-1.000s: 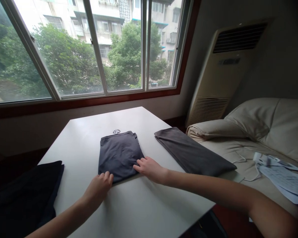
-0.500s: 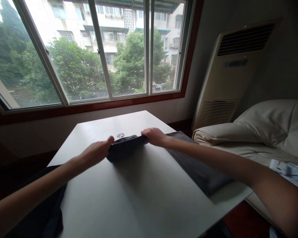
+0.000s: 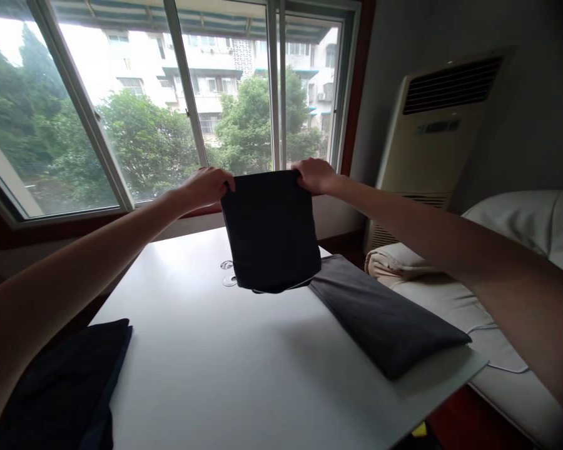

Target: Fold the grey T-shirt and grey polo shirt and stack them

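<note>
A black folded cloth [image 3: 273, 231] hangs upright above the far part of the white table [image 3: 192, 375]. My left hand [image 3: 212, 185] pinches its upper left corner, and my right hand [image 3: 313, 176] grips the upper right corner. Below it, a thin pale line runs along the cloth's lower edge. To the right lies a dark grey folded cloth [image 3: 385, 315], flat along the table's right side. Another dark navy cloth [image 3: 70, 387] rests at the table's left edge, partly behind my left forearm.
Round marks or discs [image 3: 229, 281] show on the tabletop beside the hanging cloth. A cream sofa [image 3: 511, 231] with a white cable on it stands at the right. Behind are a window [image 3: 234, 94] and a tall air conditioner [image 3: 431, 150].
Both hands have risen with the black cloth, which now hangs down facing me instead of being low over the table. The view has shifted slightly.
</note>
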`<act>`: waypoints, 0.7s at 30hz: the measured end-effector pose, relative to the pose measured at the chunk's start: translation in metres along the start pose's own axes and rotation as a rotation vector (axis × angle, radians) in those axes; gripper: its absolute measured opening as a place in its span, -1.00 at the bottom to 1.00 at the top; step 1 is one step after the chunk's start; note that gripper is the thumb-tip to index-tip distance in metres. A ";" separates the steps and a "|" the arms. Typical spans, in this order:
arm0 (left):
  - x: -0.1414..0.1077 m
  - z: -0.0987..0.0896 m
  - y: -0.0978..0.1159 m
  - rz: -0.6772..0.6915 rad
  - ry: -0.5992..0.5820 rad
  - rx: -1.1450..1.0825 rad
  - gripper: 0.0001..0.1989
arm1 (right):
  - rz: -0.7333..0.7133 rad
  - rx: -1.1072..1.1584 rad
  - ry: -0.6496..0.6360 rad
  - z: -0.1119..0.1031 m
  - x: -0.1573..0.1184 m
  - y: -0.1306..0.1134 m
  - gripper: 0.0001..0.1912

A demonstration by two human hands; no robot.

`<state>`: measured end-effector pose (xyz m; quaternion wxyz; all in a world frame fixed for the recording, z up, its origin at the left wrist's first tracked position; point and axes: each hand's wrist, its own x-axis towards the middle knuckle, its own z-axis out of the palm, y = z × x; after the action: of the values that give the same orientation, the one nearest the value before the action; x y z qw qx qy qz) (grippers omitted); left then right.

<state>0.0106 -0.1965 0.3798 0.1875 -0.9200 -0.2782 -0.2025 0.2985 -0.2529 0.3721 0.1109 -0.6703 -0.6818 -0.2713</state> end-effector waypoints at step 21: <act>0.174 0.102 0.105 0.042 0.073 -0.271 -0.62 | 0.345 -0.173 -0.006 0.075 -0.024 0.186 -0.72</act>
<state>0.2330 -0.1554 0.3517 0.0759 -0.9345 -0.2222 -0.2676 0.4974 -0.2424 0.3387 0.0957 -0.7852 -0.5311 -0.3036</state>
